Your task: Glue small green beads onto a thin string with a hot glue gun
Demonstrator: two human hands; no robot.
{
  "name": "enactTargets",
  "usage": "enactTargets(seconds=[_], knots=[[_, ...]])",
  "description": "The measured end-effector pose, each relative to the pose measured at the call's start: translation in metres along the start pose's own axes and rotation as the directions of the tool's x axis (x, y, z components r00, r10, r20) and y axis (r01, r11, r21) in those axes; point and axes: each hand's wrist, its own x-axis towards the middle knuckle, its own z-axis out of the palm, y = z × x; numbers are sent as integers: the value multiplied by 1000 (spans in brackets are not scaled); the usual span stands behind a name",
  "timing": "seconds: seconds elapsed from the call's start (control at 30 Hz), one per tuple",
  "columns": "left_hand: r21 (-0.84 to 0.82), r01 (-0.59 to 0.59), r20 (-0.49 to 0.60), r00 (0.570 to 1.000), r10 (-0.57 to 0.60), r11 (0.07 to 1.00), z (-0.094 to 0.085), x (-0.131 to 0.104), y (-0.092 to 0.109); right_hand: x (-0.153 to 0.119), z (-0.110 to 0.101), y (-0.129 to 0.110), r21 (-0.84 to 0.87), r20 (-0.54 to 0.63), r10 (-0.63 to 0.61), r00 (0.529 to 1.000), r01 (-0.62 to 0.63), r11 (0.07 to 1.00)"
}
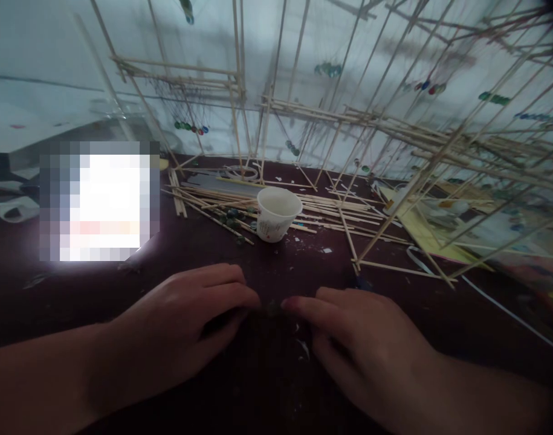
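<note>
Low over the dark table [276, 386], my left hand [199, 314] has its fingers curled together, fingertips pointing right. Facing it, my right hand [353, 332] is also curled, its index fingertip close to the left one. A small dark greenish marble [273, 307] shows faintly in the narrow space between the fingertips; whether either hand grips it is too dim to tell. Just beyond the hands stands a white paper cup [278, 214], upright. Dark glass marbles [232, 214] lie left of the cup among thin wooden sticks [203, 199].
Frames of thin sticks [349, 121] with hanging marbles rise at the back and right. A blurred-out bright object [108, 199] is at the left, near white scissors handles [17, 208]. Yellow sheets [421, 232] and a white strip [507, 308] lie at the right.
</note>
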Motion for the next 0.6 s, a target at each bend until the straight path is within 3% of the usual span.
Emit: enactTargets(seconds=[0.33,0.6], knots=[[-11,-20,-16,1000,20,1000,2,3,2,0,3,-6,-265,-189,-227,955,173,949],[-1,-40,-24,999,40,999,2,2,2,-1,5,-7,-309,-177,-281,943,218,926]])
